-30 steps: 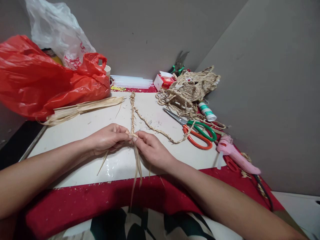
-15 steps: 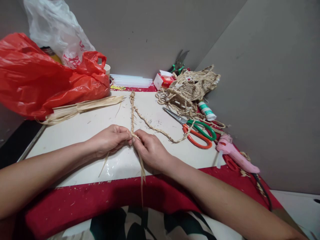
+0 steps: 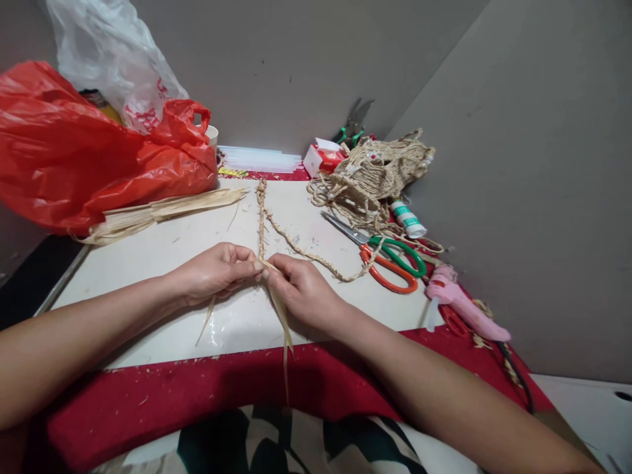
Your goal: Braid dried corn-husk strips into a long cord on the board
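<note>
On the white board [image 3: 158,257] lies a braided cord [image 3: 261,227].
The left hand [image 3: 220,271] and right hand [image 3: 303,293], side by side, each pinch its loose strands [image 3: 281,315].

Room light: even but modest, seemingly from overhead; the grey walls [image 3: 518,131] look dull.
White board [image 3: 138,253]: brightest patch here, with small glints near its front edge.
Red bag [image 3: 99,158]: shiny highlights along the creases.
Red cloth [image 3: 148,388]: dark shadow across its middle.
Forearms [image 3: 419,368]: stretched wide towards the edges.
Fibre strands [image 3: 282,317]: slightly soft, fine detail lost.
</note>
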The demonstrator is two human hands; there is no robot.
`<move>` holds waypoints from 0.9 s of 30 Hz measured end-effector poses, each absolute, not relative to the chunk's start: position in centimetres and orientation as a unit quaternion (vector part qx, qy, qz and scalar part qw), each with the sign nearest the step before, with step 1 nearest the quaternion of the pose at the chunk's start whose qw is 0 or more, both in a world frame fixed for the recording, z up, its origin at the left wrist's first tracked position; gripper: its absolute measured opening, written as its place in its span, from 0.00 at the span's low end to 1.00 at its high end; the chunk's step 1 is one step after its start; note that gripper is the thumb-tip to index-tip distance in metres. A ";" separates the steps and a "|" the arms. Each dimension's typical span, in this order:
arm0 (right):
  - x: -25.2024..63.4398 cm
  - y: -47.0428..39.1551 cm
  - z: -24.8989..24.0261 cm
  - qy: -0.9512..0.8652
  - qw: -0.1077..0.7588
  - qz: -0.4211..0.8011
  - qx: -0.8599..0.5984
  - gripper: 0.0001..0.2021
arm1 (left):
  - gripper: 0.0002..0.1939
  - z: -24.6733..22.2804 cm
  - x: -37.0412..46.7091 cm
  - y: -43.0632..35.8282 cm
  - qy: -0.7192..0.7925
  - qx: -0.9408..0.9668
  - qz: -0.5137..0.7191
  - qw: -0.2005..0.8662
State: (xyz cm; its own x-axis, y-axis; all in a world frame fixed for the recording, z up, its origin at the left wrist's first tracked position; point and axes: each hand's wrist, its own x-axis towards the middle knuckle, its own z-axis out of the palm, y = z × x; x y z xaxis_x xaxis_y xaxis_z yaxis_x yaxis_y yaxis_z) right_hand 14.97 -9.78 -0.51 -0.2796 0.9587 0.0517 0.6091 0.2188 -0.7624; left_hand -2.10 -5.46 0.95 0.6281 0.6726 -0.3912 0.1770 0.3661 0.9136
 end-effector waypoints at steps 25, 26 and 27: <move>15.2 -12.1 3.0 -0.774 0.128 0.296 -0.545 0.13 | 0.07 0.4 -1.3 -6.2 0.444 0.546 0.222 0.676; 15.0 -12.4 3.0 -0.771 0.122 0.308 -0.543 0.13 | 0.07 0.4 -1.3 -6.3 0.439 0.545 0.221 0.679; 14.7 -12.7 2.9 -0.769 0.117 0.313 -0.545 0.13 | 0.08 0.3 -1.3 -6.3 0.433 0.544 0.221 0.684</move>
State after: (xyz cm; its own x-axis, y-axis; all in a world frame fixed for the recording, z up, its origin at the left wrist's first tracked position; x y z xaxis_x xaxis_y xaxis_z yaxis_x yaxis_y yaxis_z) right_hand 14.74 -12.70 2.95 -0.3793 0.9111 -0.1610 0.7644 0.2106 -0.6094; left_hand -1.35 -6.29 0.32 0.5268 0.7741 -0.3511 0.1688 0.3095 0.9358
